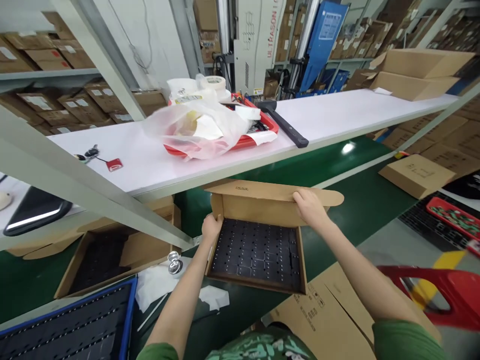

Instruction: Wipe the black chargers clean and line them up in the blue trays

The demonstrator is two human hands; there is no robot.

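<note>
Two bare hands on one open cardboard box [258, 207], low in the middle of the head view, on the green belt [348, 210] just under the white shelf [337, 117]. Left hand [211, 227] closed around the left wall of the box, near the back corner, thumb over the edge. Right hand [309, 206] laid on the folded back flap of the box, fingers curled over the flap and pressing it, not fully closed. Inside the box, a black perforated tray [257, 250] filling the whole bottom, flat.

To the left of the box, a second open carton [112, 250] with dark content, partly hidden by a grey diagonal beam [93, 187]. Just beside the left forearm, white paper [157, 285] and a small shiny metal knob [174, 262]. At the lower left corner, a blue-framed black tray [75, 325]. At the lower right, a flat brown cardboard sheet [322, 310] touching the near edge of the box, and a red plastic stool [442, 295] further right.

On the white shelf above, a red tray [258, 137] under a translucent plastic bag [195, 125], a roll of tape [215, 82] behind, a black hammer [285, 125] beside the tray. Well apart to the right, more brown boxes [416, 175] on the belt.
</note>
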